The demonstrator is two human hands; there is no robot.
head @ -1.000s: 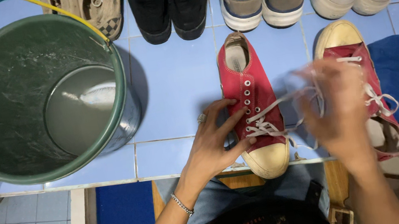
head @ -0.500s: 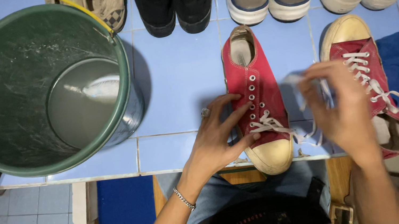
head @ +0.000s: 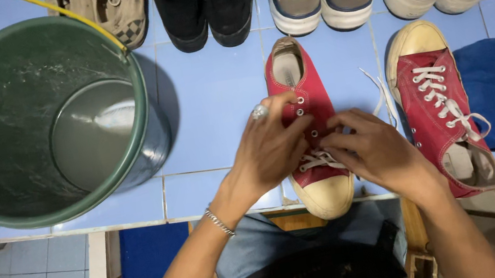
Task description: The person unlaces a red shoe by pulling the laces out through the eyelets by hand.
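The red sneaker [head: 307, 129] lies toe toward us at the blue tiled worktop's [head: 213, 91] front edge; our left hand [head: 272, 148] and right hand [head: 373, 148] pinch its white lace [head: 318, 160], fingers curled, beside its laced twin [head: 441, 113] and a green bucket [head: 37, 120]

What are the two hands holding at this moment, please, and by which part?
Both the left hand and right hand grip the red sneaker at its white lace.

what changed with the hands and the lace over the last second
The right hand, which was held out to the right pulling the white lace taut, moved left and now meets the left hand over the red shoe's eyelets. The lace now lies slack. Shoe, green bucket and second red shoe stayed put.
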